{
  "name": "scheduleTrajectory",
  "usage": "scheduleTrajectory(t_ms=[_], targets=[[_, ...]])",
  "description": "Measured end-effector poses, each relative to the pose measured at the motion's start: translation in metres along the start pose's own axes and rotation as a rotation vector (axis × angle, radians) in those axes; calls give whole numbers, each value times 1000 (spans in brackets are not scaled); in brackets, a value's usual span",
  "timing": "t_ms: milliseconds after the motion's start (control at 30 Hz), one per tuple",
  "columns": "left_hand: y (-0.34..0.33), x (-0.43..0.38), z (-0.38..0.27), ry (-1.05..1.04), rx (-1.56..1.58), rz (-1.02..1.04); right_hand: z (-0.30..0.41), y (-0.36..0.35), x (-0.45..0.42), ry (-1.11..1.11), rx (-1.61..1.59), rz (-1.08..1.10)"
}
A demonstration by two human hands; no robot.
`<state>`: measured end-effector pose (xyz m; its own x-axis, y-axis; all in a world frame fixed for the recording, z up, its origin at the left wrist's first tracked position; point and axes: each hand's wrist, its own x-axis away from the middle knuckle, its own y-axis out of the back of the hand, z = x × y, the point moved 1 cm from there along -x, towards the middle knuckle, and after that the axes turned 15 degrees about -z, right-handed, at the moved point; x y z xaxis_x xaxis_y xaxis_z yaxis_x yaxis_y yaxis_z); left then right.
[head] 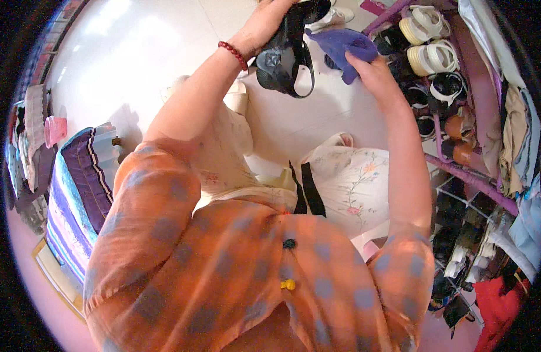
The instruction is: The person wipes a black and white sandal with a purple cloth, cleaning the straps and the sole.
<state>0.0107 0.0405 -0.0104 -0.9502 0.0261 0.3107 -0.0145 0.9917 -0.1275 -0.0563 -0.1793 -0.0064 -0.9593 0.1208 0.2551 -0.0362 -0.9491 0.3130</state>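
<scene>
At the top of the view, my left hand (270,22), with a red bead bracelet at the wrist, holds a black strappy sandal (277,66). Its fingers are partly cut off by the picture's upper edge. A thin strap loop hangs from the sandal above the pale floor (279,114). To the right, my right hand (374,72) grips a purple cloth (341,44), pinched between thumb and fingers. The cloth spreads from the hand towards the sandal, with a gap between them. Behind the cloth, a white shoe (336,17) shows near the top edge.
A purple-framed shoe rack (473,180) runs along the right, holding white sandals (433,57), brown shoes (462,127) and several black ones. Folded clothes (514,141) lie beyond it. On the left stand a striped fabric-covered item (72,198) and a pink basket (55,131).
</scene>
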Motion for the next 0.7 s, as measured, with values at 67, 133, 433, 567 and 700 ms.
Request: scheduleTrajectory(t_ms=[67,133,433,567,700], targets=[[-2,3,-1,-13,35,31,-5,5,-3,13,120,3],[1,6,-2,-9,4,16,1,1,4,-69,-206,-19],[3,10,-10,-10,-36,0,-3,5,-8,-19,-62,-27],[4,9,-5,46,42,18,-1,13,-7,-103,-393,12],[7,4,-5,150,61,89,-1,23,-10,-161,-486,97]])
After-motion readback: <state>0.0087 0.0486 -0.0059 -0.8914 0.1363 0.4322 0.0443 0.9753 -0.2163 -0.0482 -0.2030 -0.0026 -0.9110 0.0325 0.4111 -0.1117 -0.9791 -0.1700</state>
